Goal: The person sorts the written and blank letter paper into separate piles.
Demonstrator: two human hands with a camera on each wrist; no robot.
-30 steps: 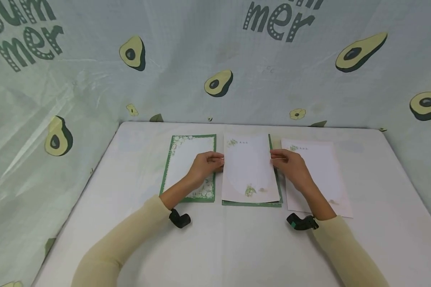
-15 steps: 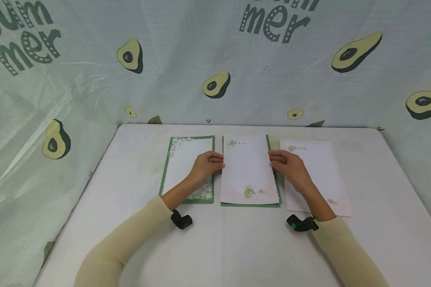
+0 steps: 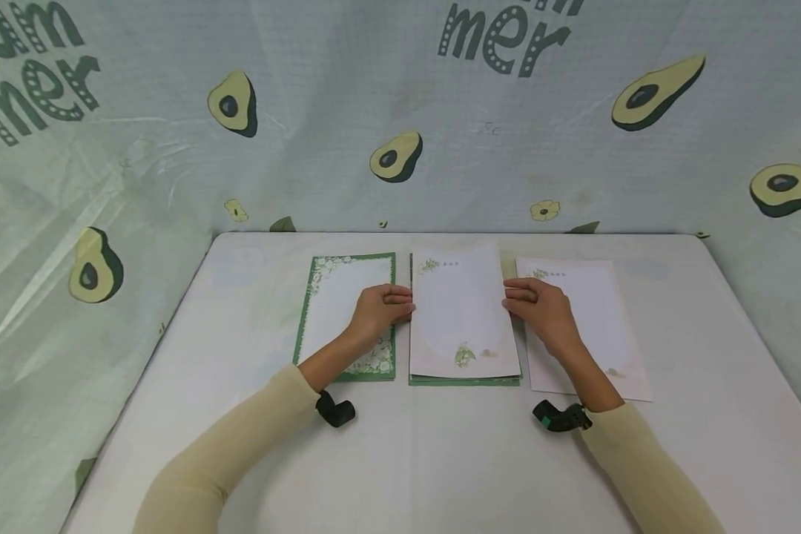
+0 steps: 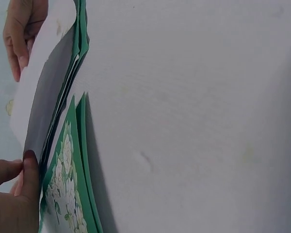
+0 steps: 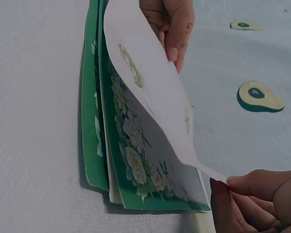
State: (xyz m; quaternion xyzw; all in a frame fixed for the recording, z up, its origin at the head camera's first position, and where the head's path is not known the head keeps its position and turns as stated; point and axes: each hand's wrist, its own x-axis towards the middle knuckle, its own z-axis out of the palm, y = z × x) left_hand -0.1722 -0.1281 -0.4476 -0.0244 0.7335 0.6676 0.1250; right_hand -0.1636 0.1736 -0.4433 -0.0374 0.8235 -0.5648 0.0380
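Note:
A sheet of pale pink-white paper (image 3: 460, 311) with a small green plant print is held between my two hands. My left hand (image 3: 377, 310) pinches its left edge, thumb on top, and my right hand (image 3: 541, 308) pinches the right edge. In the right wrist view the sheet (image 5: 155, 92) bows upward, raised above a middle stack of green-bordered floral paper (image 5: 131, 160). The head view shows only thin green margins of that stack, the sheet hiding the rest. The left wrist view shows my left fingers (image 4: 31, 174) at the sheet's edge.
Left of the middle stack lies another green-bordered floral stack (image 3: 314, 326), partly under my left forearm. On the right rests a matching pink-white paper (image 3: 587, 297), partly covered by my right hand. The white table (image 3: 407, 460) meets an avocado-print sheet (image 3: 327, 148) behind.
The held sheet has shifted slightly up and away over the middle stack, both hands keeping their pinch. The head view has tilted a little; the side papers stay where they lie.

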